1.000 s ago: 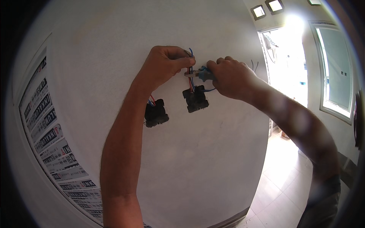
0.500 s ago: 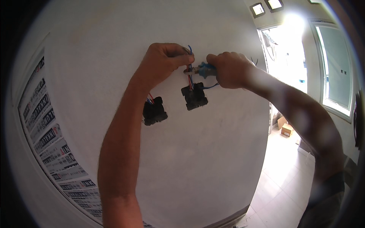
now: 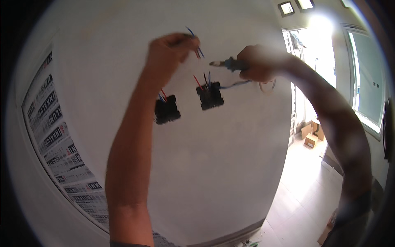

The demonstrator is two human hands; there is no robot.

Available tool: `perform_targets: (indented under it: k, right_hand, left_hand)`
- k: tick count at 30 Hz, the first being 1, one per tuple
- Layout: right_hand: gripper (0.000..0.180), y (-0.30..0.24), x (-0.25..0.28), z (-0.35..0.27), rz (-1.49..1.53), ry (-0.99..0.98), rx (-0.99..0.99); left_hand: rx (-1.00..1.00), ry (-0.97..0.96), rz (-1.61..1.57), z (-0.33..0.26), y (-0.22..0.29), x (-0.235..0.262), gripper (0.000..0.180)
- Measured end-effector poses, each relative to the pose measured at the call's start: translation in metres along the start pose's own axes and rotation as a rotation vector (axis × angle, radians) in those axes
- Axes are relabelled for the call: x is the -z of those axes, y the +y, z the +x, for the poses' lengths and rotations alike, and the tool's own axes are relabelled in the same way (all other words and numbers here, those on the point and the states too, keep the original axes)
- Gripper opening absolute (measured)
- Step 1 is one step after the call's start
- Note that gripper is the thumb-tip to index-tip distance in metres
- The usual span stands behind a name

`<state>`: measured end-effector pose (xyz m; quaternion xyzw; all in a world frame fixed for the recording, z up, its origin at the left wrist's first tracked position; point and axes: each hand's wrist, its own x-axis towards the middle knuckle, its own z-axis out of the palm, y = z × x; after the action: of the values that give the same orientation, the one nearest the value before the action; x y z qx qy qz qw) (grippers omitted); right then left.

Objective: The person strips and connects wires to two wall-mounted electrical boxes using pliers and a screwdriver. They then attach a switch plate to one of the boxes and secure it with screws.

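My left hand is raised in front of the wall, slightly blurred, pinching cut wire pieces. Blue and reddish ends stick out past its fingers. Across from it, my right hand grips pliers with blue handles, the jaws pointing left. Just below the jaws, short red, dark and blue wires rise from a black wall box; they stand apart from both hands. A second black box sits lower left, partly behind my left forearm, with red and blue wires at its top.
A pale wall fills the middle. Printed sheets cover a framed opening on the left. To the right are a bright doorway, a window, a tiled floor and cardboard boxes.
The wires over the right box have been cut short. My left hand has moved up and left with the severed pieces, and the pliers have come away from the wires.
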<state>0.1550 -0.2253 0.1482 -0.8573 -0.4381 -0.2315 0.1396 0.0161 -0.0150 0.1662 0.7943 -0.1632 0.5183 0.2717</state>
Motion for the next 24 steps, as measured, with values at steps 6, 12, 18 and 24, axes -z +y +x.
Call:
perform_targets:
  k: [6,12,18,24]
  right_hand:
    - [0.047,0.051,-0.1,-0.096,0.25,-0.089,0.232]
    - [0.022,0.156,-0.323,-0.343,1.15,-0.579,-0.564]
    - [0.018,0.169,-0.484,-0.594,0.957,-0.778,-1.477]
    - [0.028,0.207,-0.476,-0.702,0.566,-1.195,-1.235]
  left_hand:
    - [0.0,-0.086,0.079,-0.196,0.0,0.018,0.02]
    - [1.475,-0.095,-0.236,-0.555,-0.05,-0.11,0.013]
    - [2.195,0.226,-0.312,-0.821,-0.024,-0.194,0.016]
    - [2.022,0.281,-0.097,-0.843,-0.059,-0.213,0.033]
